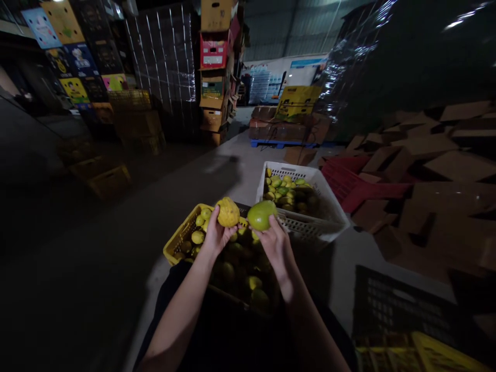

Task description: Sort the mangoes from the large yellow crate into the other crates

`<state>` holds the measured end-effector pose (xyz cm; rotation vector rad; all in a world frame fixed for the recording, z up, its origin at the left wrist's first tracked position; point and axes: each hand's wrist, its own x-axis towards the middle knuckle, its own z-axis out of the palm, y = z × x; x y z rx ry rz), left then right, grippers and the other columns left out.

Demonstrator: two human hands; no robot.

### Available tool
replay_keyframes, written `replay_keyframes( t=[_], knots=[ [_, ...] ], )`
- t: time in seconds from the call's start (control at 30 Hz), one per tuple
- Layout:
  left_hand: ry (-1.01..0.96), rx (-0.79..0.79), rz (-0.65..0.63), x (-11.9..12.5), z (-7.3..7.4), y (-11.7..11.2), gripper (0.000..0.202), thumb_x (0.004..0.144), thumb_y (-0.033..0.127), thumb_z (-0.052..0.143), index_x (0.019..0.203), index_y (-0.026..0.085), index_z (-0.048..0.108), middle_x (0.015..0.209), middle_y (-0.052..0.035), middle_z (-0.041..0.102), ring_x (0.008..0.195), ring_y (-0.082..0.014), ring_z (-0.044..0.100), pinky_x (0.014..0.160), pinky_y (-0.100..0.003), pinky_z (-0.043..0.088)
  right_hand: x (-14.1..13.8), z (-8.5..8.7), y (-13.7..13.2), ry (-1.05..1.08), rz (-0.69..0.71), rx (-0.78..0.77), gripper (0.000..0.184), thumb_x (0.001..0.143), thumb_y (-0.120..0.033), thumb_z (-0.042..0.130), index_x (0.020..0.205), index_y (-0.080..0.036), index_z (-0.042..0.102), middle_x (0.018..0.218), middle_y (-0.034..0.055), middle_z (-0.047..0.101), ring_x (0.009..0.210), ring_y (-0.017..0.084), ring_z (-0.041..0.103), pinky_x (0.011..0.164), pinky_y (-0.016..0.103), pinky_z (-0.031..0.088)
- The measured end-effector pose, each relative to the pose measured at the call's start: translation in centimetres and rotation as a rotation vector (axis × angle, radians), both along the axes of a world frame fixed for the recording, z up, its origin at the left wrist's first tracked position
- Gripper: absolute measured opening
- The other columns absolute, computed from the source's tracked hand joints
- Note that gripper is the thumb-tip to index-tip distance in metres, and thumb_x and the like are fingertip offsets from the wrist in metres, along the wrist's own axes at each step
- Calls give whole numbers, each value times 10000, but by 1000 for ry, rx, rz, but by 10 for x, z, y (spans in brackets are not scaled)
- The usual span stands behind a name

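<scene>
My left hand [217, 232] is closed round a yellow, bumpy-skinned lemon [228, 212]. A smooth green lemon [261, 215] is gripped in my right hand [277, 242], level with the yellow one and a small gap apart from it. Both are held above a yellow crate [170, 248] of yellow and green lemons in front of my body. Much of that crate's inside lies in shadow and partly behind my forearms. Just beyond, to the right, a white crate [329, 209] holds more yellow and green lemons.
A red crate [344, 181] and a heap of cardboard boxes [422, 155] lie to the right. More yellow crates stand at the lower right [437, 356] and left [104, 178]. Stacked cartons [213, 51] and a blue pallet [277, 143] are farther back.
</scene>
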<state>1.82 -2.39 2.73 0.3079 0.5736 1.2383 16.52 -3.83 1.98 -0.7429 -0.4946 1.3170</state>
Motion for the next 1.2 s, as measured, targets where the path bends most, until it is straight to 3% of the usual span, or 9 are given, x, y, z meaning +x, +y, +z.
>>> replay_keyframes(
  t=[0.13, 0.23, 0.33, 0.57, 0.83, 1.0, 1.2],
  knots=[
    [12, -9, -2, -1, -2, 0, 517, 1005, 482, 443, 1298, 89, 607, 782, -86, 726, 538, -153, 654, 542, -237, 546, -6, 4, -1, 7, 40, -28, 160, 810, -334, 737, 907, -211, 704, 870, 34, 785, 806, 217, 748, 622, 291, 615],
    [16, -12, 4, -2, 0, -2, 518, 1013, 497, 382, 1246, 102, 625, 760, -80, 723, 460, -137, 614, 440, -221, 497, -8, 5, -1, 66, 81, -86, 130, 840, -321, 718, 898, -207, 696, 800, 14, 778, 703, 190, 732, 523, 261, 583],
    [-14, -9, 0, -5, 2, -4, 548, 989, 560, 379, 1204, 128, 639, 740, -75, 717, 406, -130, 577, 368, -217, 446, -8, 6, -1, 95, 112, -131, 115, 853, -328, 718, 880, -222, 680, 749, 5, 767, 660, 181, 724, 520, 262, 586],
    [-45, -22, 12, -12, 2, -4, 552, 999, 562, 328, 1195, 143, 629, 770, -69, 729, 415, -123, 595, 375, -204, 460, -6, 10, -3, 115, 44, -214, 94, 896, -285, 633, 829, -229, 667, 661, -18, 736, 535, 155, 661, 473, 260, 571],
    [-20, -97, 4, -4, -6, -2, 606, 1002, 561, 348, 1261, 95, 635, 723, -103, 716, 504, -162, 632, 480, -242, 532, 5, -5, -1, 81, 168, -256, 318, 868, -504, 636, 798, -197, 684, 604, 34, 719, 471, 172, 641, 401, 249, 495],
    [28, -192, -7, 7, -6, 1, 510, 1026, 464, 366, 1349, 128, 572, 777, -78, 725, 582, -190, 694, 551, -279, 589, 5, -10, 0, 92, 82, -275, 265, 878, -468, 645, 817, -211, 665, 615, 0, 717, 480, 170, 642, 431, 259, 523],
    [-32, -170, 34, 10, -9, 3, 498, 986, 492, 474, 1319, 145, 603, 793, -64, 727, 635, -194, 713, 596, -279, 606, 5, 2, -6, 109, 59, -342, 201, 908, -394, 598, 839, -213, 653, 619, 1, 711, 505, 167, 655, 477, 261, 544]
  ],
)
